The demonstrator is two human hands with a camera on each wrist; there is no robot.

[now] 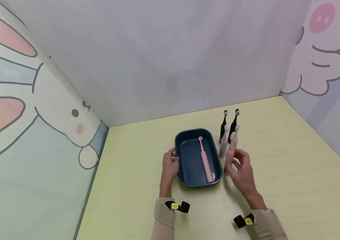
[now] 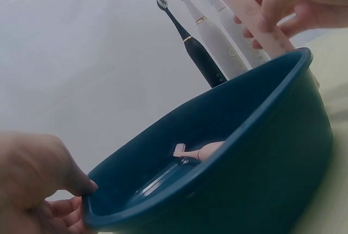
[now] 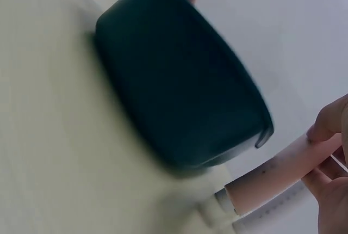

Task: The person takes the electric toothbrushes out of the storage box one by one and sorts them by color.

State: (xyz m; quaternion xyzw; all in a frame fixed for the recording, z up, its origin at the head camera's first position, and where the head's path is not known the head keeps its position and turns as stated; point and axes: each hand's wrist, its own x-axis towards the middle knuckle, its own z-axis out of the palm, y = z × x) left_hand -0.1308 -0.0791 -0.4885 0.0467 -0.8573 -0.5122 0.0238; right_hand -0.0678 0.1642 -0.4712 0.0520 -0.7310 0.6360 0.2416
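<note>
A dark blue basin (image 1: 190, 156) stands on the table, and a pink electric toothbrush (image 1: 206, 163) lies inside it, head towards the far end. My left hand (image 1: 170, 165) pinches the basin's left rim, thumb on top and fingers outside. To the right of the basin, my right hand (image 1: 243, 171) grips a second pink electric toothbrush (image 1: 230, 154), head up; whether its base touches the table I cannot tell. Just behind it stand two whitish electric toothbrushes (image 1: 223, 146), partly covered. Farther back are two black electric toothbrushes (image 1: 223, 130), also upright.
The pale wooden table (image 1: 134, 166) meets a whitish wall (image 1: 170, 66) at the back. Side walls with cartoon drawings (image 1: 68, 113) border it left and right. Each sleeve carries a black strap (image 1: 184, 207) at the wrist.
</note>
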